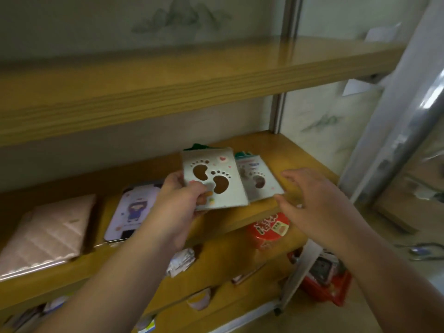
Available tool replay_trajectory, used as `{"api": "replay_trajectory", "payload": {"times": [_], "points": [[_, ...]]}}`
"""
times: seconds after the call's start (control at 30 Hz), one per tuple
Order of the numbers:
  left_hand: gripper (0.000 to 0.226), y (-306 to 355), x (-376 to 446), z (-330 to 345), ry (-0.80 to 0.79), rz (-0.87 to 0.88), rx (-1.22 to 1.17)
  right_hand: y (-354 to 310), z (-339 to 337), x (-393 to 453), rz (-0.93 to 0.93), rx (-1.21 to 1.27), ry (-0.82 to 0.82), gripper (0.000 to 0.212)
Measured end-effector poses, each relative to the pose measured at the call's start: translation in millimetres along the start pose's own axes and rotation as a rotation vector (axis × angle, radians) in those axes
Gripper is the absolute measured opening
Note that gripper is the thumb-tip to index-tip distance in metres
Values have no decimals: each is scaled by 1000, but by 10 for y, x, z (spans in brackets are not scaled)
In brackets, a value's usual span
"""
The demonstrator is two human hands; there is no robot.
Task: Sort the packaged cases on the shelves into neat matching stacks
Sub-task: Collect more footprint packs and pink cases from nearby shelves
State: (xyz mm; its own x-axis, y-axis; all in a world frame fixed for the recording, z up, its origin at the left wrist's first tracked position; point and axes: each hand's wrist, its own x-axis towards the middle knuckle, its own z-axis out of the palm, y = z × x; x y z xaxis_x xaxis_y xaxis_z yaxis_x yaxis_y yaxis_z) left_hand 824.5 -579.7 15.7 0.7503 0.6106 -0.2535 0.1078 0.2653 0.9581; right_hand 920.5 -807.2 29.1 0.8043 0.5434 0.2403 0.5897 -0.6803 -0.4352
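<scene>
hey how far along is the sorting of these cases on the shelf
Partly done. A footprint case stack already lies on the middle shelf. The left hand grips a matching footprint case beside it; the right hand hovers open. The cartoon case, the pink quilted case and clutter on lower shelves remain.

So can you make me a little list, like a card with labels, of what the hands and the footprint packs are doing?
left hand: left hand pinches a footprint pack by its lower left corner, lifted and tilted
right hand: right hand open, fingers spread, beside the second footprint pack
second pack: lies on the wooden shelf, partly under the held one
matching: both show foot-shaped cutouts
other packs: cartoon-figure pack and pink quilted pack further left
</scene>
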Motion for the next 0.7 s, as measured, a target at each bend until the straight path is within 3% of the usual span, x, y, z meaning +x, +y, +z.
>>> {"api": "replay_trajectory", "payload": {"times": [0.13, 0.27, 0.43, 0.57, 0.7], "points": [[52, -100, 248, 581, 17, 0, 105, 376, -172, 12, -13, -2, -7, 59], [42, -174, 381, 843, 117, 38, 254, 654, -208, 4, -40, 30, -41, 61], [54, -274, 377, 827, 189, 59, 686, 780, -160, 44, -72, 80, -81, 61], [58, -299, 282, 786, 134, 59, 703, 779, -100, 161, -131, 97, -71, 61], [73, -293, 124, 609, 191, 145, 887, 701, 38, 304, -186, 148, -59, 56]]}}
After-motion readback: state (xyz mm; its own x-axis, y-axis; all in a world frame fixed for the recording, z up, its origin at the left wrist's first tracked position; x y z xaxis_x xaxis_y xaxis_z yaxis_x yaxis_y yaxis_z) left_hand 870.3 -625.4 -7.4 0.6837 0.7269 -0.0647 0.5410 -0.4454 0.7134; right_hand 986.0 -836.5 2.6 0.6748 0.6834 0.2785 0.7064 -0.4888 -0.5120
